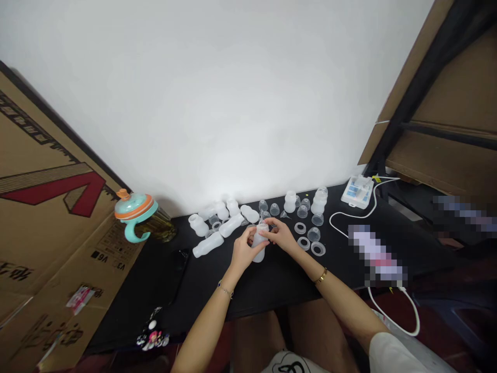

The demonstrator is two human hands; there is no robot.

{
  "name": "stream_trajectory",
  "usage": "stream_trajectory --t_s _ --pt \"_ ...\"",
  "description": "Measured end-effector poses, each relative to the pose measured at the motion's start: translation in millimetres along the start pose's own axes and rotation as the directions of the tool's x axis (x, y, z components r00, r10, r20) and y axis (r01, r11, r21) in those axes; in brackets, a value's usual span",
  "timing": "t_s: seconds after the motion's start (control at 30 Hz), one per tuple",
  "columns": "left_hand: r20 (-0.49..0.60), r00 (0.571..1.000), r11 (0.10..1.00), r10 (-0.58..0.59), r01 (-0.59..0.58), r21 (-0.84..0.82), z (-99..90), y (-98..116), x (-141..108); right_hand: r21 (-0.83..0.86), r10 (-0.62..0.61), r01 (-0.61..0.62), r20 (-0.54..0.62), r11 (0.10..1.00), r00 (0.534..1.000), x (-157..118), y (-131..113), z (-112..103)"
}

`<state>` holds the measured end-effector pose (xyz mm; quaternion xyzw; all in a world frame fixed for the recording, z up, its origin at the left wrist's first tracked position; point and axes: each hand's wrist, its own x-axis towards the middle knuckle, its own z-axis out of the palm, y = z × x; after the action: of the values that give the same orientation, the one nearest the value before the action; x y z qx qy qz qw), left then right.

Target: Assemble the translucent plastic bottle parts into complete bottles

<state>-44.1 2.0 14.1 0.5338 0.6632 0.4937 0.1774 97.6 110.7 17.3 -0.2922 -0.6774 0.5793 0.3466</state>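
A translucent white baby bottle [259,253] stands upright near the table's front, with a clear nipple [262,219] at its top. My left hand [245,246] is closed around the bottle's side. My right hand [280,234] has its fingers pinched at the bottle's neck, partly hiding the collar there. Left of the hands lie several white bottles [208,244], some on their sides. To the right are clear dome caps [313,234], ring collars [318,249] and a loose nipple [286,214]. A white bottle [290,201] stands behind them.
A pitcher with a turquoise handle [135,220] stands at the left beside a cardboard box [58,207]. A dark phone [176,274] with a charm strap [153,336] lies in front. At the right are a power strip [357,191], a white cable [341,213] and a blurred-out object [376,254].
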Motion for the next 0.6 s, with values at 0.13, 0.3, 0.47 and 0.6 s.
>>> stream_trajectory --t_s 0.13,0.3,0.47,0.6 --pt "0.0 1.0 0.999 0.001 -0.001 -0.05 -0.3 -0.1 1.0 0.052 0.022 -0.023 0.008 0.998 1.0 0.0 0.0 0.1" --pt "-0.004 1.0 0.995 -0.024 0.024 -0.098 -1.1 0.2 2.3 0.102 0.01 -0.012 0.023 0.995 1.0 -0.4 -1.7 0.3" --pt "-0.008 0.999 0.995 -0.031 0.03 -0.091 -1.9 0.9 2.3 0.113 0.008 -0.012 0.03 0.994 1.0 0.1 -1.9 -0.2" --pt "-0.007 1.0 0.998 -0.019 0.018 -0.055 -2.1 0.4 1.8 0.091 0.011 -0.013 0.03 0.996 0.999 0.6 -0.8 -0.5"
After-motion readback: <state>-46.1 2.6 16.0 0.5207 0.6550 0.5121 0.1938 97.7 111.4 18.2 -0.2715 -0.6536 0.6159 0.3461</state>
